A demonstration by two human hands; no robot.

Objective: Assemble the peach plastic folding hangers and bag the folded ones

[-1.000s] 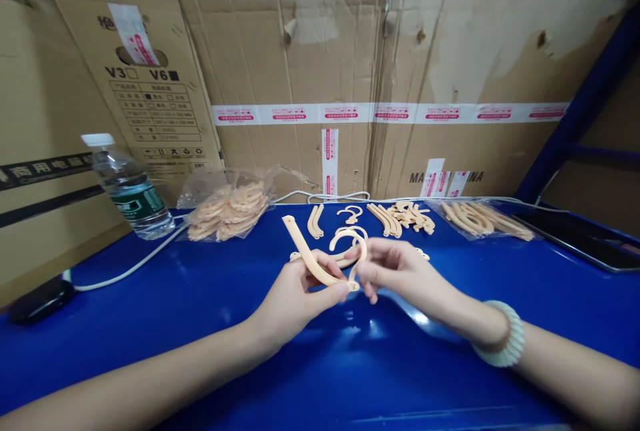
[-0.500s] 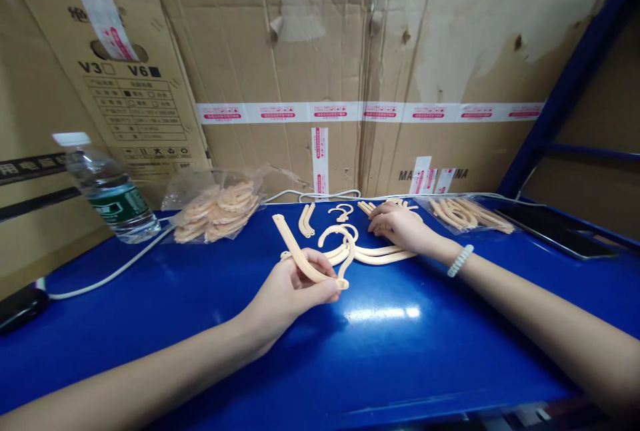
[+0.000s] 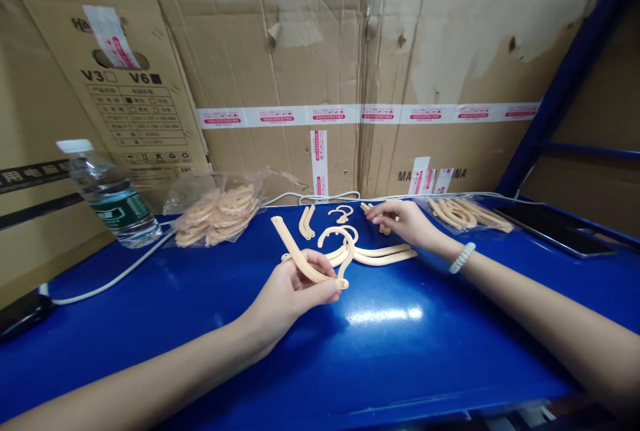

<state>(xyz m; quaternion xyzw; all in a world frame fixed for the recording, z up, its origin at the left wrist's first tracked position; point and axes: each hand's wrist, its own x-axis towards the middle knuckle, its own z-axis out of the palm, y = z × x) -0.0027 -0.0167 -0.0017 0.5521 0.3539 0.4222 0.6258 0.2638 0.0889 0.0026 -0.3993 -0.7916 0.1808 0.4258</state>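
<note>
My left hand is closed on a beige plastic hanger arm with a hook piece fitted to it, held just above the blue table. My right hand reaches to the back of the table, fingers curled over a small pile of beige curved pieces; what it pinches is hidden. Two long curved arms lie between the two hands. A white beaded bracelet circles my right wrist.
A bag of beige parts and a water bottle stand at the back left. Another bag of curved arms and a dark tablet lie at the right. Cardboard boxes wall off the back. A white cable and a black device lie left.
My right hand let go of the hook piece and reached to the pile at the back. The left hand kept the assembled piece in place. The camera shifted slightly.
</note>
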